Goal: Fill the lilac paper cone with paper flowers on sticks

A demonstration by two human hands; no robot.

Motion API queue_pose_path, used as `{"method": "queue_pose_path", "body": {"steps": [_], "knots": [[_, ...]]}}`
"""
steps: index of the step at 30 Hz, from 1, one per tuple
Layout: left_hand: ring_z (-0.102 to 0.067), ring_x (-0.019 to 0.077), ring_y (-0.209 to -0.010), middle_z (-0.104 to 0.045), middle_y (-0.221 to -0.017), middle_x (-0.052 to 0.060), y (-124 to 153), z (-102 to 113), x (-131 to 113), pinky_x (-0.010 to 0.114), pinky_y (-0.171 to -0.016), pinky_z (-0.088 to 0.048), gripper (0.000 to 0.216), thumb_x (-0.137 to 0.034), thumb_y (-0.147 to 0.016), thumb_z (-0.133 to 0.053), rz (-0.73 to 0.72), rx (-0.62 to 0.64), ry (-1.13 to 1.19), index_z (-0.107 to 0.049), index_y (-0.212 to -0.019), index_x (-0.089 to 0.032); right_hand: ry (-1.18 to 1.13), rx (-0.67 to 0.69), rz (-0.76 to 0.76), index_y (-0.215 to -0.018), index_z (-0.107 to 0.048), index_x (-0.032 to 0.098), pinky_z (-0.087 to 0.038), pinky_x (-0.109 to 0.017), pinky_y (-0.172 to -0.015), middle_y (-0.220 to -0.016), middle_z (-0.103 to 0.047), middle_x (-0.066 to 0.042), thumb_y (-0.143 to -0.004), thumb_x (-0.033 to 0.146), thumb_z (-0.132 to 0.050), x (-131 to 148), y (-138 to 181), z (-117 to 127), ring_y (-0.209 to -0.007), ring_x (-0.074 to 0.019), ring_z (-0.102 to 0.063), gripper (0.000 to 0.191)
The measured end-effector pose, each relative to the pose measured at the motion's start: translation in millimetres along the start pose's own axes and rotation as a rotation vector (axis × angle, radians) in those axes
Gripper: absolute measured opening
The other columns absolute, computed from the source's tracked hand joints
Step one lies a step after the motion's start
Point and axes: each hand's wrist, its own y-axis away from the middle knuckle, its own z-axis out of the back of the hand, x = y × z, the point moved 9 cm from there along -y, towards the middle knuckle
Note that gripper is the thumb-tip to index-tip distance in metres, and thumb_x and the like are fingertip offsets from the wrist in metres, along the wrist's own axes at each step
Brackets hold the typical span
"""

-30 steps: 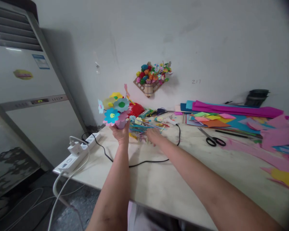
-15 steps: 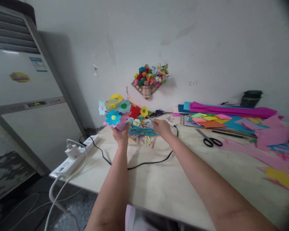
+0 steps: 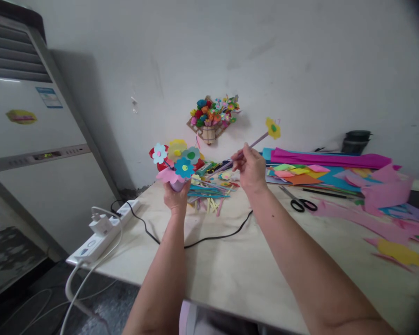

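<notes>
My left hand (image 3: 175,199) is wrapped round a small light-purple pot (image 3: 177,186), mostly hidden by the fingers. Out of the pot stands a bunch of paper flowers (image 3: 184,167) in blue, yellow, pink, red and pale green. My right hand (image 3: 251,167) pinches the purple stem of a single yellow paper flower (image 3: 273,128) with a green centre, its head up and to the right. Between the hands, on the table, lie thin coloured paper stems and strips (image 3: 209,190). The lower end of the held stem points down left above them.
Black-handled scissors (image 3: 298,204) lie right of my right forearm. Coloured paper sheets (image 3: 331,160) and pink scraps (image 3: 384,195) cover the table's right side. A power strip (image 3: 104,232) with a black cable is at the left edge. A flower basket (image 3: 209,132) hangs on the wall.
My right hand has risen and moved right, lifting the yellow flower away from the strips. The bunch in my left hand has turned, so its flowers face differently.
</notes>
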Motion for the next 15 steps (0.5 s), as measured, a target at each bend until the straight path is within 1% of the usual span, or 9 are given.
{"method": "queue_pose_path", "body": {"steps": [2, 5, 9, 12, 15], "knots": [[-0.062, 0.0265, -0.082, -0.065, -0.085, 0.006, 1.3, 1.3, -3.1, 0.032, -0.067, -0.042, 0.063, -0.051, -0.061, -0.076, 0.018, 0.011, 0.026, -0.053, -0.112, -0.022, -0.026, -0.009, 0.021, -0.064, -0.052, 0.018, -0.040, -0.018, -0.035, -0.053, -0.060, 0.003, -0.077, 0.054, -0.063, 8.2, 0.9, -2.4, -0.036, -0.0058, -0.048, 0.040], [-0.062, 0.0259, -0.082, -0.065, -0.086, 0.006, 3.0, 1.6, -5.9, 0.033, -0.069, -0.043, 0.062, -0.050, -0.062, -0.077, 0.026, 0.022, 0.056, -0.053, -0.112, -0.022, -0.047, 0.003, 0.011, -0.063, -0.052, 0.018, -0.045, -0.018, -0.039, -0.053, -0.061, 0.003, -0.078, 0.051, -0.063, 8.2, 4.7, -8.0, -0.038, -0.0066, -0.052, 0.038], [-0.061, 0.0253, -0.080, -0.063, -0.083, 0.005, 3.8, 0.3, -5.5, 0.036, -0.072, -0.045, 0.061, -0.048, -0.061, -0.078, 0.012, 0.013, 0.081, -0.054, -0.111, -0.022, -0.079, 0.056, -0.047, -0.063, -0.052, 0.018, -0.049, -0.020, -0.043, -0.055, -0.064, 0.002, -0.076, 0.048, -0.066, -4.1, 11.4, -17.7, -0.042, -0.0083, -0.056, 0.036], [-0.061, 0.0243, -0.081, -0.063, -0.084, 0.004, 3.2, 1.4, -4.0, 0.037, -0.075, -0.047, 0.059, -0.046, -0.060, -0.078, 0.003, -0.017, 0.128, -0.055, -0.109, -0.023, -0.084, 0.116, -0.093, -0.061, -0.053, 0.018, -0.050, -0.021, -0.045, -0.055, -0.065, 0.001, -0.076, 0.048, -0.066, -13.9, 16.1, -24.7, -0.043, -0.0091, -0.057, 0.036], [-0.061, 0.0239, -0.082, -0.063, -0.085, 0.003, 2.1, 1.4, -2.0, 0.038, -0.076, -0.047, 0.057, -0.046, -0.060, -0.078, 0.006, -0.024, 0.163, -0.056, -0.107, -0.022, -0.092, 0.174, -0.120, -0.058, -0.054, 0.018, -0.050, -0.022, -0.047, -0.056, -0.065, 0.000, -0.075, 0.044, -0.066, -21.3, 20.4, -30.4, -0.045, -0.0096, -0.058, 0.034]]}}
